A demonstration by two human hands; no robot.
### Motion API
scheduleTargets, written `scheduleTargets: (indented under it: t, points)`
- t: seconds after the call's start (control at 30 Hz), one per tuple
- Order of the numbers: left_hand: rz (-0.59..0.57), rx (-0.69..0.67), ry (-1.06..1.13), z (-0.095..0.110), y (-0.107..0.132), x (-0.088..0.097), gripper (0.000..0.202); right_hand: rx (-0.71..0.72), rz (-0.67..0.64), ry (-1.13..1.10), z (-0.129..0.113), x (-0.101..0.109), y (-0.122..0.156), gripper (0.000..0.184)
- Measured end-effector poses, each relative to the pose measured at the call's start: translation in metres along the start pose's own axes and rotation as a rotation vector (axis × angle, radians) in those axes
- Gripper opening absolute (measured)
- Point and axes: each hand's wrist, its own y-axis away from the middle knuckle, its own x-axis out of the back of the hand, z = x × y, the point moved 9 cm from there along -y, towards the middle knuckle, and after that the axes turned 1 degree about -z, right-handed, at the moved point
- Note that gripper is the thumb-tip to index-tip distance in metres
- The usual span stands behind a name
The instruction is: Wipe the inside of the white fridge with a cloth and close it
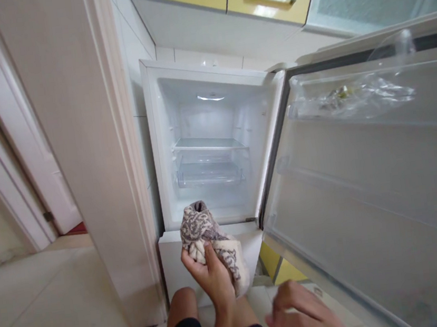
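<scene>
Fingers [189, 262] of the left hand [209, 278] are wrapped tight around a bunched-up patterned towel [202, 228], held up right in front of the bottom edge of the open fridge [158, 139]. Inside there's a glass shelf [208, 144] with a clear drawer [209, 175] under it. The right hand [305, 316] sits lower and is kinda blurry, fingers loosely curled on nothing. Further right, the fridge door [366, 198] has a crumpled plastic bag [357, 96] in its top rack.
</scene>
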Motion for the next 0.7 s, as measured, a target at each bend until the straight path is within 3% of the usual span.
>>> scheduleTargets:
  t: [0.03,0.1,0.17,0.3,0.43,0.53,0.63,0.7]
  points:
    - [0.013,0.032,-0.002,-0.002,0.001,0.002,0.051,0.025,-0.110,0.018,-0.004,-0.023,-0.015,0.038]
    - [0.021,0.116,0.016,-0.006,0.004,0.003,0.050,-0.031,-0.194,0.062,0.000,-0.052,-0.037,0.056]
    - [0.001,0.179,0.052,-0.007,0.007,0.003,0.049,-0.149,-0.199,0.103,0.015,-0.069,-0.046,0.062]
    - [-0.071,0.204,0.077,0.001,0.018,-0.001,0.045,-0.345,-0.241,0.051,0.048,-0.093,-0.038,0.066]
    - [-0.200,0.253,0.071,0.002,0.028,-0.009,0.044,-0.448,-0.139,-0.061,0.062,-0.088,-0.046,0.075]
    - [-0.387,0.297,0.071,0.003,0.034,-0.023,0.041,-0.441,-0.106,-0.142,0.058,-0.075,-0.063,0.084]
    - [-0.594,0.277,0.078,0.017,0.042,-0.038,0.042,-0.436,-0.159,-0.235,0.056,-0.070,-0.071,0.093]
    - [-0.638,0.247,0.058,0.027,0.044,-0.041,0.045,-0.489,-0.117,-0.274,0.062,-0.064,-0.070,0.089]
